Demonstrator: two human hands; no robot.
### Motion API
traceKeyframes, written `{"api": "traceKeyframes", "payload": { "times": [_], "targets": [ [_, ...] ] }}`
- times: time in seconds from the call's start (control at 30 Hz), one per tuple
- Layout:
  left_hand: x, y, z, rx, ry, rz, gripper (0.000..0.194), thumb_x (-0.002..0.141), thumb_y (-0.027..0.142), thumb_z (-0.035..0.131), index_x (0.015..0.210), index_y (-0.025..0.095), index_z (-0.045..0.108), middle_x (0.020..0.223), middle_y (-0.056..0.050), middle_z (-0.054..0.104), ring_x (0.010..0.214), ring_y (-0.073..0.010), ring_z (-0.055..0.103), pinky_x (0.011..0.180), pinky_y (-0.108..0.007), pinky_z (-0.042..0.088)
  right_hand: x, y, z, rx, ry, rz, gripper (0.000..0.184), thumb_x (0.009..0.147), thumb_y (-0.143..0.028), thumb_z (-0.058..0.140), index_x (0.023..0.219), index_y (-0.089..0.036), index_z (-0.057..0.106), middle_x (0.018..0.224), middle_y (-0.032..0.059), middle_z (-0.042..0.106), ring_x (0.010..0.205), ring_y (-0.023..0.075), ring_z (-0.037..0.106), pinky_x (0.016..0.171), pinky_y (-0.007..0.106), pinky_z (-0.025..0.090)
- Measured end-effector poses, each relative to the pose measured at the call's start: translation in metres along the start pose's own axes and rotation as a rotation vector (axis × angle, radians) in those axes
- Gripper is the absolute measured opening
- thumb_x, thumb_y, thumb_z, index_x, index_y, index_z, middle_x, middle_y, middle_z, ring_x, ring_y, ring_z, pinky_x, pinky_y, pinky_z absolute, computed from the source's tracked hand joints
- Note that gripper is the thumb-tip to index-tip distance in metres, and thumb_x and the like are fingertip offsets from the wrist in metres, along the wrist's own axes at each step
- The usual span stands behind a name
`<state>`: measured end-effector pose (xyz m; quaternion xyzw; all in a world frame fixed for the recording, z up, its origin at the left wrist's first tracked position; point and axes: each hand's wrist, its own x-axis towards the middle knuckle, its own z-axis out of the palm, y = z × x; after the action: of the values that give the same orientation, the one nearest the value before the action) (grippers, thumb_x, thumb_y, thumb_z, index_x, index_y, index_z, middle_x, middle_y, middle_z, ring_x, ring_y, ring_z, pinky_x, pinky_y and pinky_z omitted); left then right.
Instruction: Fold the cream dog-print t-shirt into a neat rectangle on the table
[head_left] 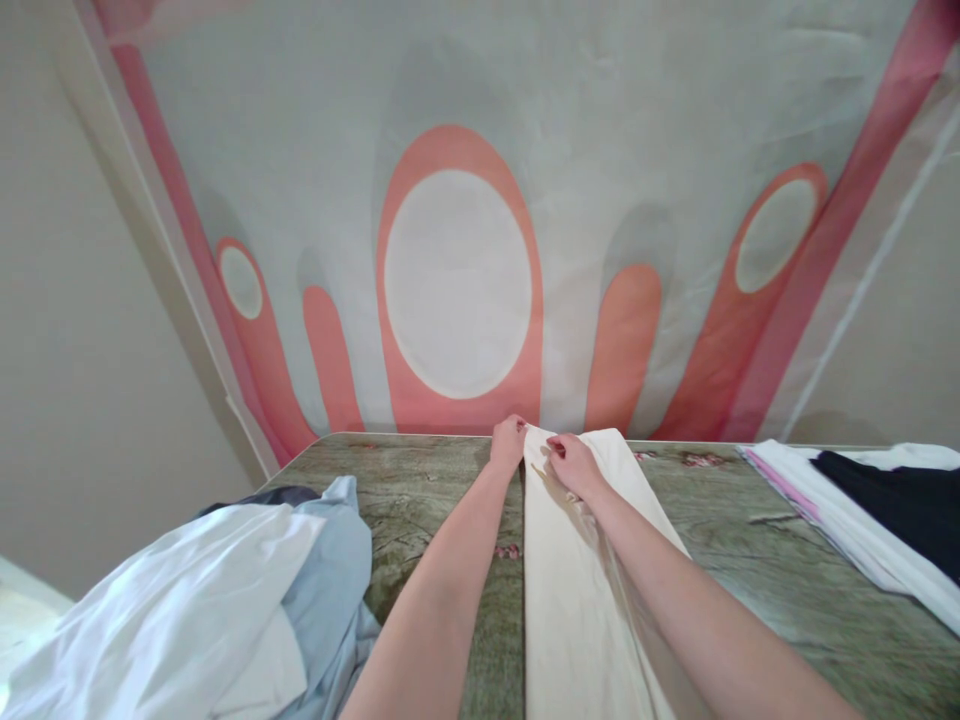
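A long cream cloth (pixel 577 600), folded into a narrow strip, lies down the middle of the wood-patterned table (pixel 420 500). My left hand (pixel 508 442) is closed on the strip's far left corner at the table's back edge. My right hand (pixel 568 462) pinches the far end of the same cloth just to the right, fingers pressed together on the fabric. Both forearms stretch forward over the table, the right one lying over the strip.
A heap of white and pale blue garments (pixel 225 600) sits at the near left. Folded white, pink and black clothes (pixel 877 510) are stacked at the right. A grey wall hanging with coral ovals (pixel 457 280) hangs behind the table.
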<state>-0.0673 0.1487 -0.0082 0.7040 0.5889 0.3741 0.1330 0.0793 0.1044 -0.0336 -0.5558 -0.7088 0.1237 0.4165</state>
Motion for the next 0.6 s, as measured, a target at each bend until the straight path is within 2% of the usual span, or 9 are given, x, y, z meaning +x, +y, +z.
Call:
{"api": "traceKeyframes", "payload": {
  "times": [0.13,0.23,0.3,0.37,0.43,0.5,0.6],
  "targets": [
    [-0.006,0.01,-0.011,0.072,-0.042,0.019,0.024,0.084,0.013,0.045,0.104,0.01,0.057,0.105,-0.014,0.061,0.103,-0.02,0.054,0.091,-0.032,0.038,0.001,-0.002,-0.001,-0.014,-0.017,0.013,0.026,0.07,-0.009,0.049,0.091,-0.015,0.064,0.094,0.0082,0.063,0.087,0.017,0.057,0.081,0.025,0.041],
    [-0.032,0.022,-0.017,0.101,-0.107,0.071,0.035,0.086,0.013,0.039,0.12,0.009,0.048,0.124,-0.016,0.05,0.118,-0.02,0.044,0.099,-0.032,0.031,0.003,-0.002,-0.002,-0.018,-0.024,0.031,0.025,0.071,-0.008,0.05,0.09,-0.015,0.064,0.093,0.0081,0.063,0.086,0.0172,0.056,0.08,0.026,0.041],
    [-0.06,0.031,-0.02,0.116,-0.191,0.144,0.041,0.088,0.021,0.039,0.127,0.011,0.042,0.134,-0.013,0.041,0.126,-0.02,0.035,0.104,-0.032,0.025,0.003,-0.001,-0.002,-0.011,-0.029,0.035,0.025,0.071,-0.009,0.05,0.09,-0.015,0.064,0.093,0.0076,0.063,0.086,0.0167,0.056,0.081,0.026,0.041],
    [-0.09,0.039,-0.023,0.191,-0.352,0.284,0.052,0.09,0.038,0.033,0.135,0.011,0.031,0.141,-0.014,0.031,0.131,-0.0231,0.024,0.106,-0.037,0.019,0.003,-0.001,-0.002,0.001,-0.033,0.035,0.026,0.071,-0.008,0.049,0.09,-0.015,0.064,0.094,0.0071,0.063,0.087,0.0158,0.056,0.081,0.025,0.041],
    [-0.113,0.044,-0.027,0.256,-0.441,0.346,0.062,0.089,0.051,0.029,0.138,0.014,0.026,0.144,-0.012,0.024,0.133,-0.0247,0.018,0.107,-0.041,0.014,0.002,0.0,-0.002,0.016,-0.03,0.037,0.027,0.071,-0.007,0.048,0.091,-0.015,0.064,0.096,0.0071,0.063,0.087,0.0152,0.056,0.082,0.025,0.041],
    [-0.124,0.044,-0.031,0.318,-0.469,0.347,0.067,0.087,0.057,0.025,0.139,0.014,0.024,0.145,-0.011,0.021,0.134,-0.0251,0.015,0.108,-0.042,0.01,0.001,0.0,-0.001,0.027,-0.023,0.047,0.028,0.071,-0.006,0.047,0.092,-0.014,0.064,0.096,0.0078,0.062,0.087,0.0154,0.056,0.082,0.025,0.041],
    [-0.119,0.036,-0.033,0.397,-0.454,0.27,0.072,0.086,0.06,0.024,0.139,0.012,0.024,0.145,-0.013,0.02,0.134,-0.026,0.014,0.108,-0.043,0.009,0.001,0.0,-0.001,0.047,-0.018,0.062,0.028,0.071,-0.006,0.046,0.091,-0.013,0.064,0.095,0.0085,0.062,0.086,0.0156,0.056,0.082,0.026,0.041]
  ]
}}
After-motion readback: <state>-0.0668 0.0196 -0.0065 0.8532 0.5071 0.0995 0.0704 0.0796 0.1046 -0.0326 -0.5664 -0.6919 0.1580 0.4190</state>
